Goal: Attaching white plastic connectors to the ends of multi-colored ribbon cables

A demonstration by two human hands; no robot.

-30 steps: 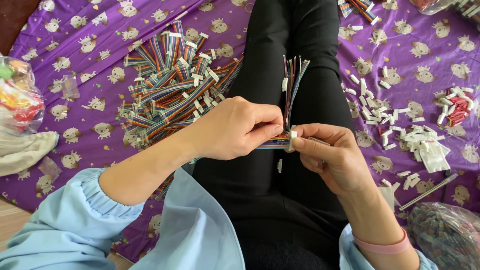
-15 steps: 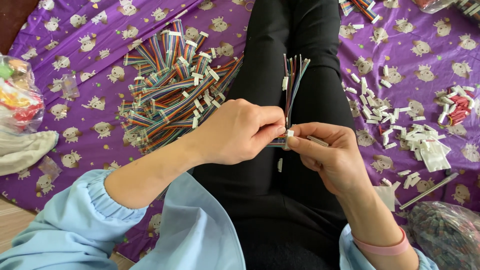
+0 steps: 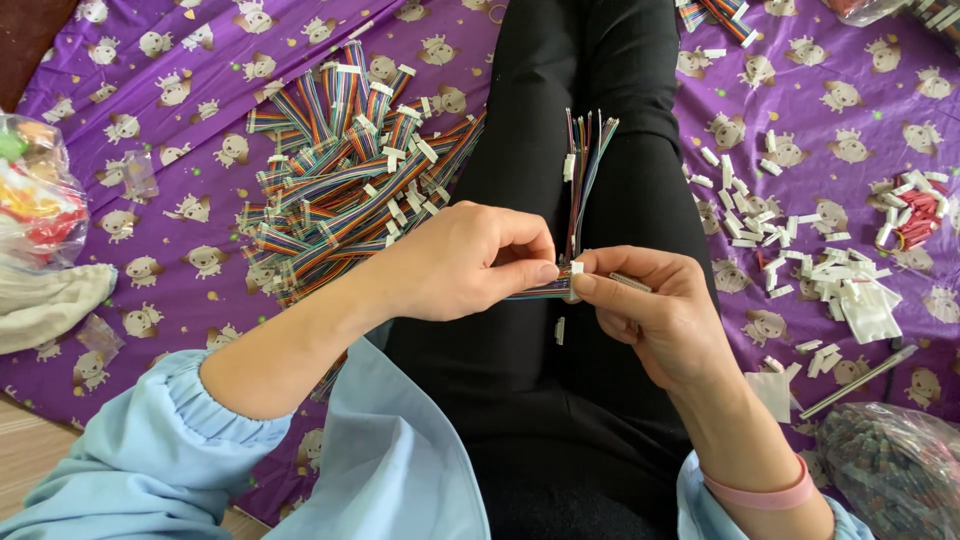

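Over my lap in black trousers, my left hand [image 3: 455, 262] pinches the end of a flat rainbow ribbon cable [image 3: 540, 292] between thumb and forefinger. My right hand [image 3: 655, 310] meets it fingertip to fingertip, pressing a small white connector [image 3: 576, 268] at the cable's end. A bundle of loose coloured wires [image 3: 583, 165] rises from between my hands and lies up along my right thigh. One small white connector [image 3: 560, 330] lies loose on my lap just below my hands.
A heap of finished rainbow cables with white plugs [image 3: 350, 165] lies on the purple patterned cloth [image 3: 180, 130] to the left. Scattered white connectors [image 3: 810, 260] lie at right, clear plastic bags at left [image 3: 35, 200] and lower right [image 3: 895, 470].
My hands have stayed pressed together over my lap; the fingertips shifted only slightly around the connector.
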